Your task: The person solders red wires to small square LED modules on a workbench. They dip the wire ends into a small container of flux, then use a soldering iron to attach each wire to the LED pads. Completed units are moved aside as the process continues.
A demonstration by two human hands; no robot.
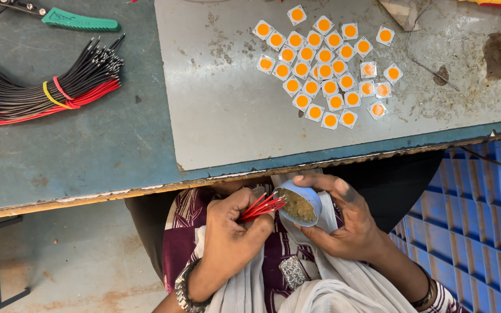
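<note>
My left hand (230, 237) is closed around a small bunch of red wires (262, 207), fingers wrapped tight so the stripped ends fan out together toward the right. My right hand (343, 223) cups a small round tin of yellowish-brown paste (298, 204), thumb over the rim and fingers under the base, tilted with its open face toward the wire tips. The tips sit just at the tin's edge, touching or nearly touching the paste; I cannot tell which. Both hands are held low over my lap, below the near edge of the counter (117, 156), probably so the tin stays steady and close.

On the counter:
- 1 bundle of black and red wires (42, 87) at far left, bound with a yellow band and a red band, stripped ends pointing right.
- 1 green-handled hand tool (79, 21) above the bundle, well apart from my hands.
- A grey metal sheet (233, 116) with a cluster of square white LED chips with orange centres (326, 66), laid flat, most face up.

A blue plastic crate (465, 226) stands at my right, below counter level.
</note>
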